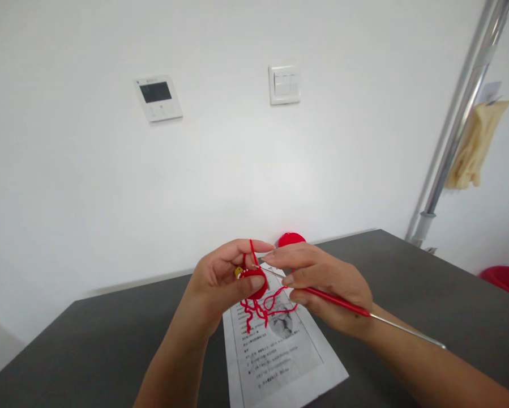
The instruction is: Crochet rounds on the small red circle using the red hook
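My left hand (226, 275) pinches a small red crochet piece (256, 285) between thumb and fingers, and a strand of red yarn (253, 252) runs over its raised index finger. A small yellow item (238, 272) shows beside the piece, partly hidden by the fingers. My right hand (328, 283) grips a crochet hook (337, 300) with a red handle and metal ends. The hook's tip is at the crochet piece's upper edge, by the yarn. Loose red yarn tails hang below the piece, above a printed sheet (288, 368).
A red yarn ball (291, 239) sits behind my right hand, near the wall. The dark table (110, 340) meets a white wall with a panel (158, 99) and a light switch (284, 85). At the right are a metal pole (458, 130), yellowish gloves (477, 144) and a red basin (504, 279).
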Demonstrator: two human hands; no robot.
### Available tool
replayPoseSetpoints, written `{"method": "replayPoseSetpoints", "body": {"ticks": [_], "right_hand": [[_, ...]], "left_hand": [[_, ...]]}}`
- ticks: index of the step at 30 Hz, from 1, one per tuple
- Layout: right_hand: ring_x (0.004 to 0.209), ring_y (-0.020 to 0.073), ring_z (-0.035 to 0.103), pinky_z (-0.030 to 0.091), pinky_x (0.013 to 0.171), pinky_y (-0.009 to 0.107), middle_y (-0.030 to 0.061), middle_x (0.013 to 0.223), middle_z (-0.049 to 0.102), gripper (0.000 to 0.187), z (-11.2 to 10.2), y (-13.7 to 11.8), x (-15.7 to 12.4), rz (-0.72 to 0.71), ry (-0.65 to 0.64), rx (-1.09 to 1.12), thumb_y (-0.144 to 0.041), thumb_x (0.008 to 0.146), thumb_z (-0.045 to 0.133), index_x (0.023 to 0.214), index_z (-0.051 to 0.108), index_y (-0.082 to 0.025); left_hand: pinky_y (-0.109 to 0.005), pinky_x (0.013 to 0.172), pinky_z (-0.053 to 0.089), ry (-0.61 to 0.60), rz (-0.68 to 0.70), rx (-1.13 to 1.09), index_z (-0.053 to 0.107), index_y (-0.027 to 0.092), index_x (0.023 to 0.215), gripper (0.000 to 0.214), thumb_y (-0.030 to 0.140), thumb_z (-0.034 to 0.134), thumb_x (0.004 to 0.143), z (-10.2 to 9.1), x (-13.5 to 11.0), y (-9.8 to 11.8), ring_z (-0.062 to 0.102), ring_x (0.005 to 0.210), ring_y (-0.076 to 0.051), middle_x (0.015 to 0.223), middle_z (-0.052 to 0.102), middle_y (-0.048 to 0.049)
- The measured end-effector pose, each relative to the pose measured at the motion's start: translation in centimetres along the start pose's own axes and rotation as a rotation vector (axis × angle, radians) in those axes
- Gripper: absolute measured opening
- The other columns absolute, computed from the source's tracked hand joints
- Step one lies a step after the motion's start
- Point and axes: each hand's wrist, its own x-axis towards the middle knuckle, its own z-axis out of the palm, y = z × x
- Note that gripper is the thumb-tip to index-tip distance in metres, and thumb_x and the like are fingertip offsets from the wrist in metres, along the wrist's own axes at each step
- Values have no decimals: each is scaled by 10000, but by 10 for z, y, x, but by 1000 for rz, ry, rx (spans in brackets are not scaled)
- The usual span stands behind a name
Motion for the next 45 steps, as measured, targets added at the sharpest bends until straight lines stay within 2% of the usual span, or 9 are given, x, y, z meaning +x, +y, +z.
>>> {"method": "replayPoseSetpoints", "body": {"ticks": [4, 9, 15, 24, 30, 32, 36, 40, 45], "right_hand": [[1153, 185, 671, 564, 970, 358, 161, 1144, 736, 97, -3, 2, 1, -61, -60, -82, -171, 984, 562, 1056, 626, -182], [1071, 182, 704, 583, 923, 358, 90, 1111, 757, 103, -3, 2, -3, 87, 23, 16, -173, 951, 628, 1030, 648, -235], [1059, 172, 706, 573, 918, 357, 47, 1115, 759, 122, -2, 7, -8, 210, 105, 220, -214, 962, 629, 1055, 680, -275], [931, 176, 736, 597, 826, 338, 50, 1012, 781, 67, -6, 3, -2, 169, 70, 58, -193, 906, 694, 941, 689, -251], [962, 176, 743, 607, 830, 329, 50, 1044, 780, 95, -5, 4, -4, 198, 109, 164, -195, 926, 672, 987, 699, -262], [967, 182, 745, 611, 836, 340, 54, 1042, 779, 94, -6, 5, -4, 183, 96, 184, -194, 927, 671, 991, 699, -257], [954, 182, 751, 621, 822, 335, 62, 1026, 781, 76, -13, 6, -2, 182, 31, 164, -192, 926, 671, 973, 690, -247], [989, 201, 750, 632, 817, 362, 89, 1053, 776, 64, -22, 5, 1, 173, -74, 164, -182, 942, 638, 975, 660, -232], [1038, 201, 741, 634, 846, 371, 95, 1092, 767, 96, -27, 4, 2, 160, -144, 153, -141, 951, 602, 983, 620, -229]], "left_hand": [[-222, 662, 491, -34, -9, 7, 773, 225, 1007, 335, 226, 861, 683, 1, 4, -2, 631, 693, -121, 784, 720, -12], [-220, 665, 486, 49, -12, 34, 772, 224, 1031, 324, 221, 826, 712, 4, 3, 0, 623, 691, -118, 768, 720, -13], [-232, 672, 470, 114, 55, 48, 788, 201, 958, 220, 210, 776, 738, 8, 2, 2, 615, 702, -127, 757, 708, -18], [-187, 605, 445, 165, 52, 3, 794, 184, 873, 196, 128, 774, 686, 13, 0, 6, 570, 614, -84, 679, 669, 17], [-208, 619, 458, 149, 69, 38, 782, 182, 899, 192, 143, 772, 711, 11, -1, 6, 588, 635, -105, 702, 684, 4], [-207, 619, 455, 175, 77, 52, 780, 184, 899, 186, 141, 763, 719, 11, -1, 6, 584, 631, -102, 695, 683, 7], [-212, 617, 460, 137, 67, 118, 772, 183, 911, 192, 149, 772, 722, 11, -2, 6, 587, 625, -105, 678, 680, 11], [-215, 621, 467, 192, 78, 174, 763, 178, 881, 170, 134, 764, 717, 11, -2, 5, 582, 625, -103, 672, 669, 16], [-235, 654, 485, 168, 77, 293, 758, 195, 953, 210, 163, 757, 745, 12, -2, 5, 620, 701, -134, 746, 708, -5]]}}
